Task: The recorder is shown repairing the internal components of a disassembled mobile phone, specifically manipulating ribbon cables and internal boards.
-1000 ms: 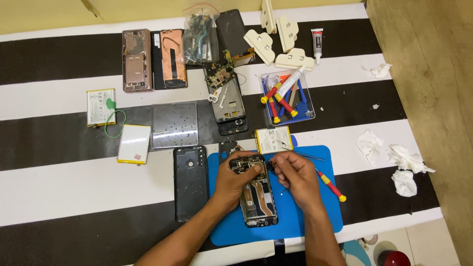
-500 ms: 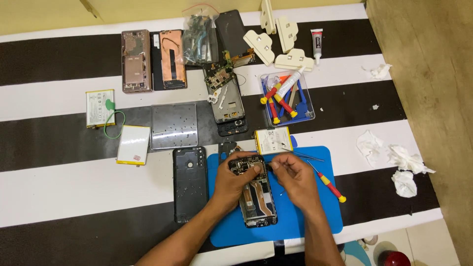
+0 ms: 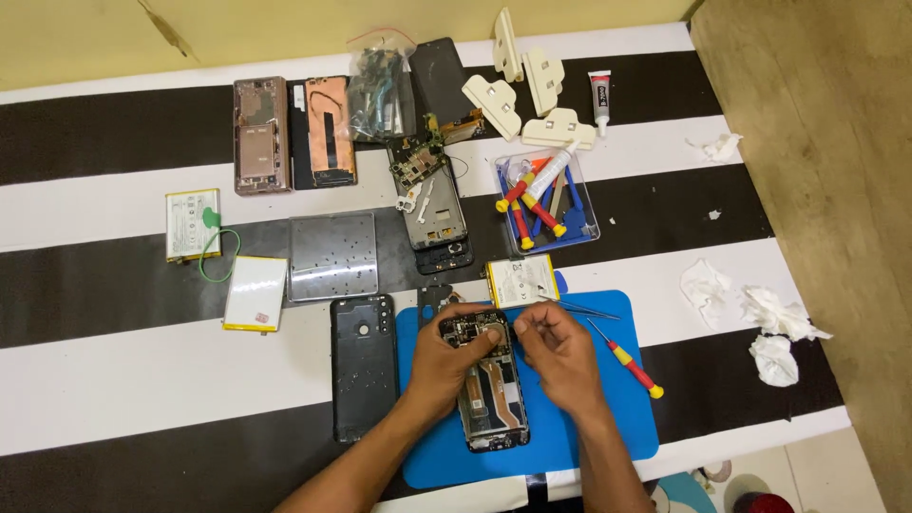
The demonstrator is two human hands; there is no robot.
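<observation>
Opened phone: on blue mat, near centre of tabletop. Left hand steadies its far end, fingers clamped on it. Right hand beside it, fingers pinched together; contents indiscernible. Clear tray, far: screwdrivers, 1 tube. Bag: small parts.

From my remote view: clear plastic tray of red-and-yellow screwdrivers at one o'clock. Crumpled white tissues at three o'clock. Black phone back cover at eight o'clock. Two white flat batteries at nine o'clock. Grey metal plate beside them.
</observation>
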